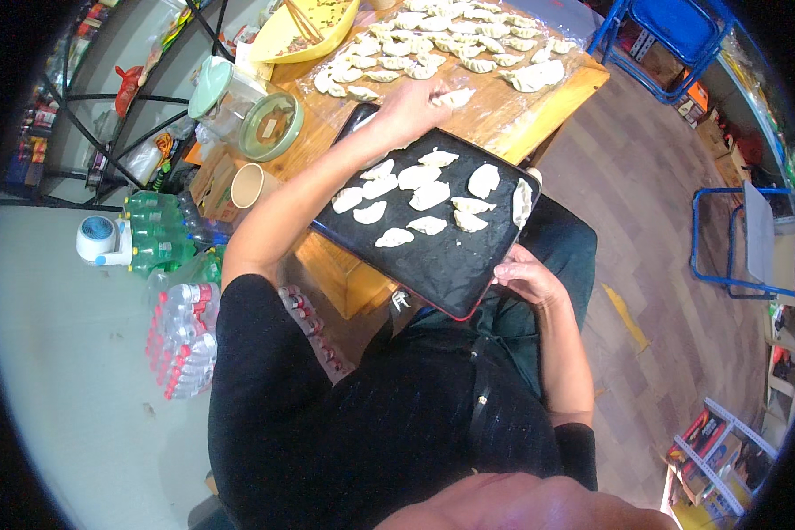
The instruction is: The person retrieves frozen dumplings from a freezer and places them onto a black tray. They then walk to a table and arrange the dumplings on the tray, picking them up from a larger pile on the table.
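Note:
My right hand (530,275) grips the near right edge of a black baking tray (437,271), which lies tilted across my lap and the table's edge. Several pleated dumplings (419,177) are scattered over the tray, mostly on its far half. Beyond the tray's far edge, my left hand (414,109) reaches over the tabletop, its fingertips pinching one end of a dumpling (456,99). Whether that dumpling also touches the table I cannot tell. Rows of dumplings (430,40) cover the far part of the wooden table (497,126) on clear plastic film. My left forearm hides part of the tray's left side.
A yellow bowl (305,46) with filling and chopsticks stands at the table's far left. Near it are a round green-rimmed container (271,126) and a paper cup (247,185). Packed bottles (185,344) stand on the left, and a blue folding chair (676,33) at the far right.

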